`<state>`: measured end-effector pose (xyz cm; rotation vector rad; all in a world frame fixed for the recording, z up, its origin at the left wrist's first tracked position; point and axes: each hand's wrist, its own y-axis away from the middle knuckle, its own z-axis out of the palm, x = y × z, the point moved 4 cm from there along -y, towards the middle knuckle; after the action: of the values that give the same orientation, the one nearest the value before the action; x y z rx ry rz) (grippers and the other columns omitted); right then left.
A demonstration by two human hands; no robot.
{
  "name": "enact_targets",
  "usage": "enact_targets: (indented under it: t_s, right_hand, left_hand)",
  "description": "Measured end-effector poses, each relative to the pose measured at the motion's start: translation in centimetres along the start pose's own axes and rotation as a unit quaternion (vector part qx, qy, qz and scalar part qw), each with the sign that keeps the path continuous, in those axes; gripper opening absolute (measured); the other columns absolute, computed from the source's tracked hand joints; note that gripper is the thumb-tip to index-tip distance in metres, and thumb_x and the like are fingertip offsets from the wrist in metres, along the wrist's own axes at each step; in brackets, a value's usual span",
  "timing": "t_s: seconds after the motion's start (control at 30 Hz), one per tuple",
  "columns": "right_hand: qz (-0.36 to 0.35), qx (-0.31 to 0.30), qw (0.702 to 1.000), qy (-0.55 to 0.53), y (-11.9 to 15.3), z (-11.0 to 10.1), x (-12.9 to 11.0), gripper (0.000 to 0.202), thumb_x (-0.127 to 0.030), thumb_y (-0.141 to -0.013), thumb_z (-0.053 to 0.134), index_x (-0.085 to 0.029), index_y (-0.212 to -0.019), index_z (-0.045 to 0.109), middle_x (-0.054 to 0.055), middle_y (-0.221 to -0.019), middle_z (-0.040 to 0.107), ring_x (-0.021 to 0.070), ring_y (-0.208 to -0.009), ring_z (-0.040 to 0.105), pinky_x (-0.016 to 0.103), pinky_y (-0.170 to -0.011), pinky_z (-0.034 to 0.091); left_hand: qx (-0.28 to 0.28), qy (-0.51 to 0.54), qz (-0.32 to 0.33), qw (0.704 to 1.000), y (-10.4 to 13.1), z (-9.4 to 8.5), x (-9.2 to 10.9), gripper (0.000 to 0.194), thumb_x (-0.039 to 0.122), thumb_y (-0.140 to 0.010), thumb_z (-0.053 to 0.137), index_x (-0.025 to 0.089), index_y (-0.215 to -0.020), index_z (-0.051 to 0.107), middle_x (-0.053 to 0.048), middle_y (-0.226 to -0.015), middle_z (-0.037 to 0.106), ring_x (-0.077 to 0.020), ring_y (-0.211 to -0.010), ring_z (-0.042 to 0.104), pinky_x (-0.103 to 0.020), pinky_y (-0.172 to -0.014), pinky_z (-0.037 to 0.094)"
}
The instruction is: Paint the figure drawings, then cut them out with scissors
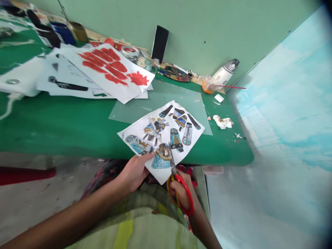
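Nearest of all, a green striped shirt [124,226] lies below the fingers, cut off by the bottom edge, as are both forearms. The person's right hand [183,189] has its fingers clamped on the handles of a pair of scissors [174,169], one loop red and one yellow; some of those fingertips are hidden behind the loops. Just beyond the right fingers the blades lie over the near part of a paper sheet [166,136], and whether they stand apart is hard to make out. The left hand [135,171] pinches this sheet near its close edge, thumb on top, the other fingers mostly hidden underneath. Colored figures cover the sheet, their finer detail blurred.

Past the fingertips, the sheet's far part rests over a see-through sheet [155,92] on the green table [77,128]. Farther to the right of the right fingers lies a crumpled tissue [222,122].

Beyond the left fingers sits a stack of papers [111,69]; the top one bears red shapes and hides most of those below. Left of it, a white device [23,77] and its cord are cut off by the frame. Farthest from the fingers, a phone [159,44] leans on the wall [207,31], beside blurred clutter and a paint palette [176,73]. A cup [209,84] partly covers a white object [225,74], hard to identify.
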<state>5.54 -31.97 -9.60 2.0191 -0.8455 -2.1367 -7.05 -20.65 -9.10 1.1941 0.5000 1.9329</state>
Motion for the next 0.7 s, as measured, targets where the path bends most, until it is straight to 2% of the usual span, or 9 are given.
enact_targets:
  t_s: [0.1,0.27,0.47,0.7]
  right_hand:
    - [-0.003,-0.001,1.000,0.005,0.03,-0.04,0.09,0.004,-0.024,-0.063,0.052,-0.021,-0.065,0.053,-0.005,-0.049,0.049,0.0118,-0.045,0.039,0.025,-0.044,0.030]
    - [-0.008,-0.004,1.000,0.012,0.13,-0.11,0.37,0.002,-0.023,-0.064,0.052,-0.021,-0.065,0.052,-0.005,-0.050,0.049,0.0115,-0.045,0.039,0.025,-0.044,0.029]
    - [0.001,-0.003,0.999,0.039,0.27,-0.04,-0.26,0.005,-0.023,-0.063,0.051,-0.020,-0.066,0.052,-0.004,-0.051,0.050,0.0115,-0.046,0.041,0.024,-0.045,0.030]
    - [0.015,0.004,0.999,0.040,0.22,-0.03,-0.31,0.006,-0.026,-0.062,0.052,-0.020,-0.064,0.051,-0.004,-0.051,0.051,0.0114,-0.046,0.042,0.023,-0.045,0.031]
  left_hand:
    - [-0.002,0.011,0.003,1.000,-0.17,-0.02,0.00,0.010,0.014,-0.083,0.068,0.009,-0.088,0.075,-0.011,-0.084,0.079,-0.0210,-0.064,0.071,-0.029,-0.055,0.056]
    - [0.004,0.040,-0.004,0.999,-0.29,-0.17,-0.09,0.019,0.012,-0.084,0.068,0.007,-0.100,0.076,-0.016,-0.103,0.080,-0.0248,-0.084,0.076,-0.032,-0.076,0.062]
    - [-0.006,0.039,-0.003,0.999,-0.33,-0.14,-0.15,0.020,0.012,-0.087,0.066,0.006,-0.102,0.077,-0.017,-0.109,0.078,-0.0281,-0.093,0.076,-0.032,-0.076,0.063]
    - [0.002,0.046,0.004,0.999,-0.26,-0.04,-0.08,0.019,0.009,-0.087,0.064,0.006,-0.101,0.076,-0.018,-0.108,0.079,-0.0266,-0.088,0.077,-0.032,-0.074,0.063]
